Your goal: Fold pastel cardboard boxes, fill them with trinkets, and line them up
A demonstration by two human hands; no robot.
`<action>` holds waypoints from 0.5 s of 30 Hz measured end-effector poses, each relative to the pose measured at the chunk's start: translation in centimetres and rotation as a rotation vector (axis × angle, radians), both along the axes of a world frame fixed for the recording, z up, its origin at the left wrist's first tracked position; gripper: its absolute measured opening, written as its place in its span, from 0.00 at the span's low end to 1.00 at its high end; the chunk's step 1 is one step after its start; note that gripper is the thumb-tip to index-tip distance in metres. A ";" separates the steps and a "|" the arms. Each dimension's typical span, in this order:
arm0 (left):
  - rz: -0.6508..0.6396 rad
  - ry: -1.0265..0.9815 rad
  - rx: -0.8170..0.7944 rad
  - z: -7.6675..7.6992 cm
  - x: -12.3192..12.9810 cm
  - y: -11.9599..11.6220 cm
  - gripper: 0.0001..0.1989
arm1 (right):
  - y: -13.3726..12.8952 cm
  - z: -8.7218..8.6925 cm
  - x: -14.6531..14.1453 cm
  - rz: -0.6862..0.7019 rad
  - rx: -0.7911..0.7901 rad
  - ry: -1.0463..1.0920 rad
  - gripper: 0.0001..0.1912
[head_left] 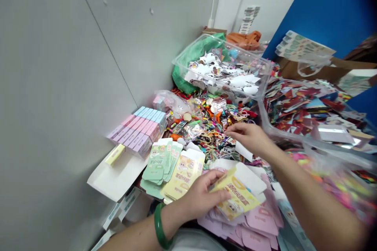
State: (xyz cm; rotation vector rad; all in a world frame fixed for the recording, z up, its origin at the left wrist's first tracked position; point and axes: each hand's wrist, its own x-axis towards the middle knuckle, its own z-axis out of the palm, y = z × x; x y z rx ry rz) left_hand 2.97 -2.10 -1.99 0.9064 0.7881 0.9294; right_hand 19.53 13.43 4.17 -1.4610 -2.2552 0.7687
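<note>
My left hand (206, 195) holds a small yellow printed carton (235, 196), its white end flaps standing open toward the right. Over a jumbled heap of small colourful trinkets and cords (210, 125), my right hand (249, 135) has its fingers drawn together in a pinch; whatever may be between them is hidden. Under the carton lie flat pink cartons (260, 221). To its left are flat yellow cartons (184, 170) and flat green cartons (157, 160). A green bangle (161, 225) circles my left wrist.
A white tray (116, 182) at left bears rows of blue, pink and purple boxes (141, 127) and one yellow box (115, 155). Behind the heap stands a clear bin (188, 57) of white paper pieces. Another clear bin (268, 125) of reddish cards stands right. A grey wall (59, 86) bounds the left.
</note>
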 end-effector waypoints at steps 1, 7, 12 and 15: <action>-0.002 0.012 0.013 0.0 0.0 -0.1 0.21 | 0.6 -1.0 -1.2 0.047 0.058 -0.057 0.11; 0.013 0.077 0.070 0.4 -0.2 -0.2 0.18 | 2.7 -5.4 -7.7 0.242 0.098 -0.073 0.27; 0.025 0.010 0.009 0.5 -0.9 -0.2 0.19 | 5.6 -5.5 -8.2 0.140 0.055 -0.002 0.17; 0.060 -0.003 -0.002 0.1 -1.4 0.0 0.19 | 7.0 -4.5 -6.7 0.034 0.006 0.070 0.09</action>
